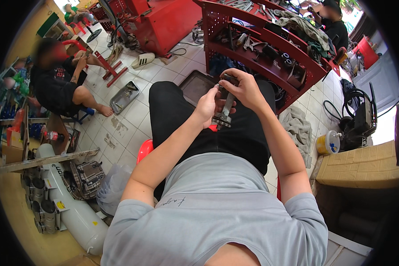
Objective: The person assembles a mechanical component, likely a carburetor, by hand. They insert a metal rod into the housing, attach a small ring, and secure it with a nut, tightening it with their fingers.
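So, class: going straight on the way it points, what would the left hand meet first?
The metal part that the left hand has its fingers around, then probably the right hand beyond; depth is unclear.

The person's elbows are bent and wide, with both bare arms reaching toward twelve o'clock. The left forearm (170,139) slants to one o'clock, the right forearm (275,128) to eleven. The left hand (206,107) curls closed, thumb toward one; the right hand (242,90) pinches beside it, fingers bent toward ten.
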The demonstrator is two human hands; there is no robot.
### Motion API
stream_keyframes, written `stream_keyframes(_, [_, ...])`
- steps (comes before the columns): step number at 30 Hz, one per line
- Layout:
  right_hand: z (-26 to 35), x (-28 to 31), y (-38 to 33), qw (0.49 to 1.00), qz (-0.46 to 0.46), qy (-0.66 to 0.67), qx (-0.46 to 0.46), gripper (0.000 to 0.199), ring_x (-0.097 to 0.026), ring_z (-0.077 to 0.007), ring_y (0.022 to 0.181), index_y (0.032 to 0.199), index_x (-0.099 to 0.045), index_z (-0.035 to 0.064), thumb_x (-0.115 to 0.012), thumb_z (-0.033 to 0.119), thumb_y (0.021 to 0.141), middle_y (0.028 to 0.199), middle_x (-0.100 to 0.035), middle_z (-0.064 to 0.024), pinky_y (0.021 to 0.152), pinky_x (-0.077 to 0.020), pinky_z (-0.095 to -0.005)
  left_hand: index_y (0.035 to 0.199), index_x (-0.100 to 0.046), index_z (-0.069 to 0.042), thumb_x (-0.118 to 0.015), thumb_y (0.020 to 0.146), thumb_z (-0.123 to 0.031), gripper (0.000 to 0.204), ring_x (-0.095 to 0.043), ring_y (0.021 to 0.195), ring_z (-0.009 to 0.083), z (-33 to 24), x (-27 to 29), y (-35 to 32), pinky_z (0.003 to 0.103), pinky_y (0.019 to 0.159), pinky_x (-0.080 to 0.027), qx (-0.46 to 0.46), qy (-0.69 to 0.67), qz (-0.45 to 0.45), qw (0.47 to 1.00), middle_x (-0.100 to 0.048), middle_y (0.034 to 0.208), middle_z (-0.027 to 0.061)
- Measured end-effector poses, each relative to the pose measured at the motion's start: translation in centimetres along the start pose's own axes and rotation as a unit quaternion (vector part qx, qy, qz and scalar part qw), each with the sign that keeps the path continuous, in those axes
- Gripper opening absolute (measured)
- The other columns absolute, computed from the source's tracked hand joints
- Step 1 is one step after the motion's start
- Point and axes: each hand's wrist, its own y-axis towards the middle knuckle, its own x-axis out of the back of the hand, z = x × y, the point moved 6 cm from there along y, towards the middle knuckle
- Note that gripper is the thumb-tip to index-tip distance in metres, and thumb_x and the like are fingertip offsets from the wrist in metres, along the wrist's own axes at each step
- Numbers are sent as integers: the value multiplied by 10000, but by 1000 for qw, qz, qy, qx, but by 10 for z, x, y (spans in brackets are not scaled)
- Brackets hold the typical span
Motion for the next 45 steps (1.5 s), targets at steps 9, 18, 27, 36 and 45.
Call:
stream_keyframes(9, [-7, -7, -1, 998, 56, 1, -11, 192, -558, -59, 742, 989, -636, -29, -662, 89, 840, 804, -654, -56, 683, -482, -245, 971, -460, -69, -279, 984, -551, 515, -670, 812, 297, -3, 5, 2, 414, 710, -572, 14, 7, 3, 1000, -638, 937, 196])
stream_keyframes(18, [-9, -3, 0, 1000, 16, 24, -2, 203, -560, -66, 743, 976, -641, -38, -676, 97, 828, 802, -655, -70, 688, -483, -256, 1099, -507, -25, -327, 1018, -379, 406, -681, 782, 293, -4, 14, 6, 399, 679, -575, -38, 17, -22, 999, -650, 917, 165])
stream_keyframes(27, [1, 4, 0, 995, 38, -93, 6, 196, -594, -104, 723, 961, -661, -15, -689, 105, 808, 796, -659, -113, 692, -492, -281, 1028, -459, -34, -498, 904, -125, 159, -674, 756, 229, -14, 9, 0, 351, 650, -570, -69, 68, -27, 995, -633, 922, 126])
stream_keyframes(36, [-11, 12, 0, 994, 99, 42, 1, 171, -581, -76, 774, 981, -663, -16, -669, 56, 826, 823, -655, -32, 700, -479, -243, 972, -426, -53, -571, 864, -33, 182, -672, 757, 198, -19, 2, -5, 311, 636, -569, -97, 97, -18, 990, -624, 934, 109])
stream_keyframes(45, [-12, 13, -1, 978, 147, 134, -56, 153, -515, -25, 720, 984, -686, 14, -683, 73, 842, 810, -625, 27, 628, -422, -193, 959, -420, -62, -577, 873, -35, 181, -677, 771, 211, -21, -1, -9, 317, 640, -574, -93, 89, -9, 992, -627, 943, 119])
